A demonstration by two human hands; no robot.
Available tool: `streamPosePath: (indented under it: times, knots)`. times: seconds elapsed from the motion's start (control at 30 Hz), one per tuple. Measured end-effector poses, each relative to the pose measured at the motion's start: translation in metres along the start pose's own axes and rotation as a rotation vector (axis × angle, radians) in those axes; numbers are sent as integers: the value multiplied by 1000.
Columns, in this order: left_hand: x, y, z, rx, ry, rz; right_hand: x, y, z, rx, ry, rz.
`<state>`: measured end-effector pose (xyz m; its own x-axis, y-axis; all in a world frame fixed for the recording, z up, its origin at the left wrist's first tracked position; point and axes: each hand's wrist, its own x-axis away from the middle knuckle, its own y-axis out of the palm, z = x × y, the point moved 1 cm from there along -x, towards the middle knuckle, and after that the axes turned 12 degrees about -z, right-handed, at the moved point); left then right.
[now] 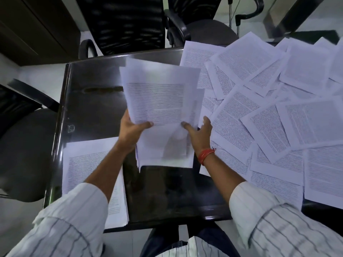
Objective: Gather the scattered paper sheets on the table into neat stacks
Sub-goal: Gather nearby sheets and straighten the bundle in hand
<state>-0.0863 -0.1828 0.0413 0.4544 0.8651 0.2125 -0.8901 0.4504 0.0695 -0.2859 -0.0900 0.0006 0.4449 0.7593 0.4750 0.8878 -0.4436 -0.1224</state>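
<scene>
A loose bundle of printed sheets (159,101) is lifted above the dark glossy table (92,101), its edges uneven and blurred. My left hand (130,130) grips the bundle's left side, thumb on top. My right hand (199,132) holds the right side, thumb on the paper and fingers spread behind it. A neat stack of sheets (85,164) lies at the table's near left, partly under my left forearm. Several scattered sheets (269,108) overlap across the right half of the table.
Black office chairs stand behind the table (128,23), at the far right (204,28) and at the left (24,138). A dark wooden cabinet (33,26) fills the back left. The table's near edge (167,225) is close to my body.
</scene>
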Motion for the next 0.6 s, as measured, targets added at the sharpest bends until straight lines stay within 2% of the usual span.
streamPosePath:
  times: [0.13,0.23,0.33,0.47,0.6]
  knots:
    - [-4,-23,27,35,164,-113,12,11,-51,-184,-257,-68]
    - [-4,-24,42,10,315,-162,30,21,-81,-191,-414,-21]
    - [4,-19,49,-44,434,-130,41,20,-89,-154,-536,6]
    - [20,-17,32,-40,316,-22,43,11,-72,-94,-536,-18]
    - [32,-15,25,-87,224,-30,44,5,-60,19,-480,-126]
